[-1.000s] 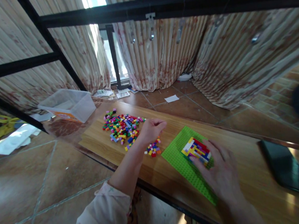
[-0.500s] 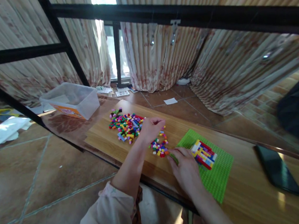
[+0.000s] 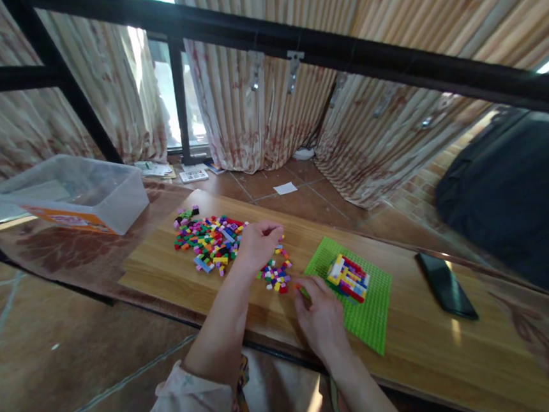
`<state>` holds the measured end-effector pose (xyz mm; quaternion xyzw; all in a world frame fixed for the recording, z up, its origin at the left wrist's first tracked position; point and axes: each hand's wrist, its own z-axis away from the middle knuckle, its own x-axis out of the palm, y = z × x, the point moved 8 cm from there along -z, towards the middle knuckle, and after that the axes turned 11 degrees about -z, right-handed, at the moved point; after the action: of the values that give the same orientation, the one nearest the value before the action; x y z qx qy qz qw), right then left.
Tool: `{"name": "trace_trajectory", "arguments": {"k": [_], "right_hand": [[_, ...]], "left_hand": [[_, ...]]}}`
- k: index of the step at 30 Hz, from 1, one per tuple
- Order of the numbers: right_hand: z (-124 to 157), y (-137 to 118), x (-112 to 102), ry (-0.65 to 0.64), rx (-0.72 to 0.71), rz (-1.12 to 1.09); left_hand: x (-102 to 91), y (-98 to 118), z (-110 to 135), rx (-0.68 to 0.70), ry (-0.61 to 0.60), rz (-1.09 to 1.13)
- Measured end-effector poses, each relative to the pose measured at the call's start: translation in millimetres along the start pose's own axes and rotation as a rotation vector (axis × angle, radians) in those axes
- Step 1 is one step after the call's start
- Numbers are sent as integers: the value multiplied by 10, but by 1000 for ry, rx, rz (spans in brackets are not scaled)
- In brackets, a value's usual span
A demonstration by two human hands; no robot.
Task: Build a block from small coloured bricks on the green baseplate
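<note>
My left hand point(image 3: 256, 243) rests curled on the wooden table between a big heap of small coloured bricks point(image 3: 207, 240) and a smaller cluster of bricks point(image 3: 275, 276). Whether its fingers hold a brick is hidden. My right hand point(image 3: 320, 312) lies at the near left corner of the green baseplate point(image 3: 370, 306), its fingers pinched on a small brick that I cannot name by colour. A low multicoloured brick build point(image 3: 348, 278) stands on the baseplate, just right of that hand.
A clear plastic tub point(image 3: 72, 193) sits at the far left. A dark phone point(image 3: 445, 284) lies on the table point(image 3: 466, 362) to the right, with a dark bag point(image 3: 518, 197) behind it. Black frame bars point(image 3: 318, 48) cross overhead; curtains hang behind.
My right hand left the top of the brick build and moved left to the baseplate's corner near the small cluster. My head turned, shifting the whole view.
</note>
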<state>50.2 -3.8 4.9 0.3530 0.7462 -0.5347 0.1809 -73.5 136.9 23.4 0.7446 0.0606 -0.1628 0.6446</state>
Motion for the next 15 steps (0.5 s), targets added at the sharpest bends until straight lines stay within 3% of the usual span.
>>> {"name": "trace_trajectory", "arguments": {"k": [4, 8, 11, 15], "right_hand": [[212, 268, -368, 182, 141, -94], [301, 545, -700, 313, 212, -167], [227, 602, -841, 336, 207, -156], [31, 562, -834, 267, 153, -116]], "left_hand": [[188, 32, 34, 32, -75, -37], [517, 114, 191, 59, -217, -133], [787, 215, 378, 116, -346, -258], [1014, 247, 537, 135, -430, -406]]}}
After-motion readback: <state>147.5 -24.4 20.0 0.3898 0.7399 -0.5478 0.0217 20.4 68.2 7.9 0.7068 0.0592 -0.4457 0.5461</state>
